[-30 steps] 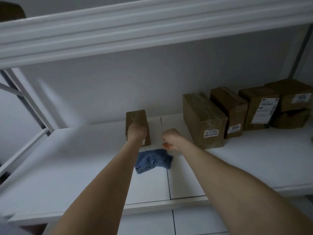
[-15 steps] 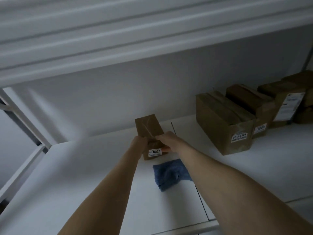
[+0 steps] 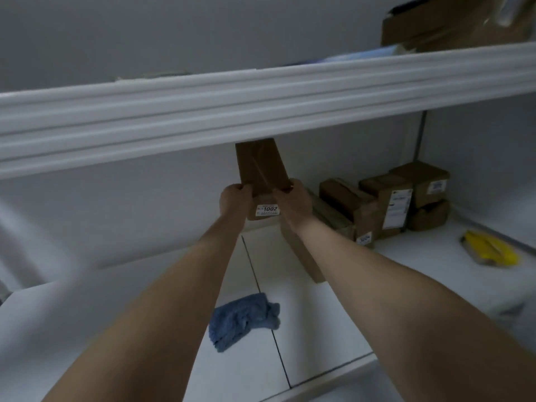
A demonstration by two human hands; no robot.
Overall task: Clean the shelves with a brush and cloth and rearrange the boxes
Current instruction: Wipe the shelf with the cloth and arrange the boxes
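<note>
A small brown cardboard box [image 3: 261, 166] with a white label reading 1002 is held up in the air above the white shelf [image 3: 319, 300], its top just under the upper shelf's edge. My left hand [image 3: 233, 198] grips its lower left side and my right hand [image 3: 293, 200] grips its lower right side. A crumpled blue cloth [image 3: 242, 320] lies on the shelf below my forearms. A yellow brush [image 3: 490, 249] lies on the shelf at the far right.
A row of several brown labelled boxes [image 3: 385, 204] stands against the back wall to the right. The upper shelf's thick white front edge [image 3: 261, 105] crosses the view, with another cardboard box [image 3: 452, 21] on top at the right.
Both hands have lifted the small box off the shelf and raised it toward the upper shelf. My view has tilted up, and the brush and the upper shelf's contents have come into sight.
</note>
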